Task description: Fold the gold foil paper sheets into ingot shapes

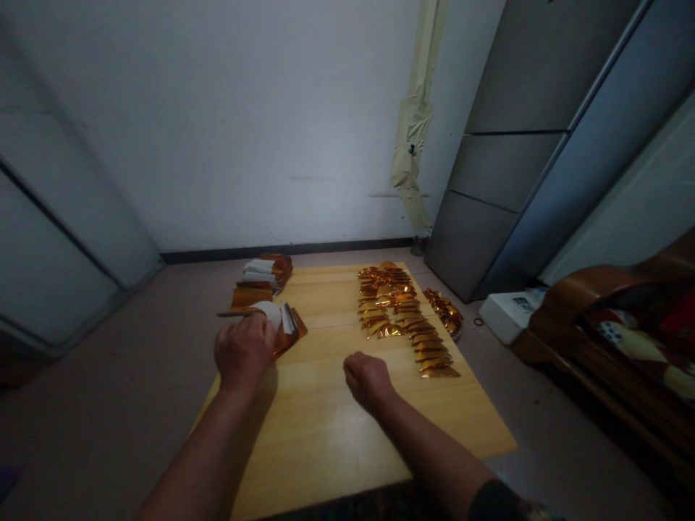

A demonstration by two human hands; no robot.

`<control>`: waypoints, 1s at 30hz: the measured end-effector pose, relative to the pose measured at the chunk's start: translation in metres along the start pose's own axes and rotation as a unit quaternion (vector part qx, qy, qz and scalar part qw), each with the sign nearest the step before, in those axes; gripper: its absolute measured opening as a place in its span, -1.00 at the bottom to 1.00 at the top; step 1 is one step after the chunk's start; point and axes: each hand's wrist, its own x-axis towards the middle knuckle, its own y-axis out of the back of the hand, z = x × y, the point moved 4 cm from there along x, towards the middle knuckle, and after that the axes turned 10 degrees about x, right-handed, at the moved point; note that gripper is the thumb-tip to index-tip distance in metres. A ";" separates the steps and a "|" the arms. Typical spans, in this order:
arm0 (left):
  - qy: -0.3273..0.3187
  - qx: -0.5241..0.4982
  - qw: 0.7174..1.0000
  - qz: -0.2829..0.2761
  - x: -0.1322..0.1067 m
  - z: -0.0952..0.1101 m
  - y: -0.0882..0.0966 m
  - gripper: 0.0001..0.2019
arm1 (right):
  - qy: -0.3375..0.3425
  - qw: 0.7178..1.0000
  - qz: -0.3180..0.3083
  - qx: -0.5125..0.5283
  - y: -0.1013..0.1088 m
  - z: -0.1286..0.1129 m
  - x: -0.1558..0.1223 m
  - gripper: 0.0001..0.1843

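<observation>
Left hand [244, 351] curls its fingers against a white pad [270, 312] at 1 o'clock, grip unclear; right hand [369, 383] is a closed fist, gold foil packets [402, 311] at 12 o'clock.

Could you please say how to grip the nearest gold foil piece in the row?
Probably pinch its near edge, coming from the right hand side: the gold foil piece ends the overlapping row on the wooden board, so that edge stands exposed.

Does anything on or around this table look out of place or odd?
Yes: a loose heap of gold foil packets sits apart from the neat rows of packets, overhanging the right edge of the wooden table. Behind it, a crumpled pale wrapping hangs unevenly down the wall.
</observation>
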 end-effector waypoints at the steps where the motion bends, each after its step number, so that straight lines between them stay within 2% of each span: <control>1: 0.035 -0.057 0.998 0.004 0.003 0.000 0.004 -0.84 | 0.000 1.000 0.000 0.006 0.000 0.000 0.000 -0.86; 3: 0.101 -0.216 0.971 -0.009 0.006 0.000 0.006 -0.84 | 0.001 1.000 0.004 0.027 0.001 0.000 0.000 -0.84; 4: 0.135 -0.313 0.940 -0.030 0.005 0.002 0.002 -0.81 | 0.001 0.999 0.009 0.044 0.003 0.000 0.000 -0.83; 6: 0.204 -0.502 0.836 -0.082 0.001 0.009 -0.011 -0.76 | 0.000 0.995 0.026 0.098 0.007 -0.001 0.000 -0.82; 8: 0.250 -0.610 0.742 -0.124 -0.007 0.018 -0.025 -0.72 | -0.003 0.979 0.042 0.200 0.011 -0.002 -0.001 -0.84; 10: 0.295 -0.658 0.682 -0.120 -0.019 0.024 -0.039 -0.71 | -0.028 0.939 0.059 0.337 0.013 -0.002 -0.001 -0.81; 12: 0.317 -0.671 0.649 -0.164 -0.034 0.033 -0.054 -0.72 | -0.080 0.881 0.083 0.458 0.011 -0.001 0.001 -0.66; 13: 0.313 -0.675 0.642 -0.186 -0.043 0.038 -0.060 -0.74 | -0.105 0.854 0.095 0.502 0.009 -0.001 0.003 -0.58; 14: 0.307 -0.678 0.637 -0.202 -0.051 0.043 -0.066 -0.75 | -0.132 0.814 0.104 0.555 0.007 0.000 0.004 -0.54; 16: 0.285 -0.679 0.635 -0.234 -0.067 0.053 -0.074 -0.77 | -0.160 0.755 0.109 0.626 0.002 0.001 0.009 -0.48; 17: 0.270 -0.676 0.638 -0.251 -0.073 0.057 -0.078 -0.78 | -0.168 0.740 0.109 0.642 0.001 0.002 0.012 -0.43; 18: 0.252 -0.674 0.644 -0.258 -0.078 0.060 -0.080 -0.79 | -0.172 0.745 0.111 0.634 0.001 0.004 0.014 -0.38; 19: 0.232 -0.673 0.656 -0.251 -0.080 0.063 -0.081 -0.79 | -0.177 0.764 0.110 0.611 0.001 0.006 0.016 -0.36; 21: 0.206 -0.643 0.699 -0.238 -0.082 0.064 -0.083 -0.81 | -0.194 0.819 0.108 0.529 0.002 0.013 0.017 -0.41; 23: 0.205 -0.600 0.745 -0.209 -0.081 0.060 -0.086 -0.69 | -0.208 0.858 0.092 0.461 0.003 0.019 0.016 -0.46; 25: 0.210 -0.572 0.768 -0.194 -0.080 0.056 -0.091 -0.60 | -0.211 0.866 0.069 0.448 0.000 0.022 0.016 -0.45; 27: 0.196 -0.555 0.782 -0.204 -0.081 0.055 -0.097 -0.59 | -0.200 0.860 0.038 0.468 -0.004 0.024 0.016 -0.39; 30: 0.118 -0.499 0.836 -0.196 -0.084 0.059 -0.097 -0.66 | -0.179 0.846 -0.002 0.503 -0.010 0.024 0.018 -0.36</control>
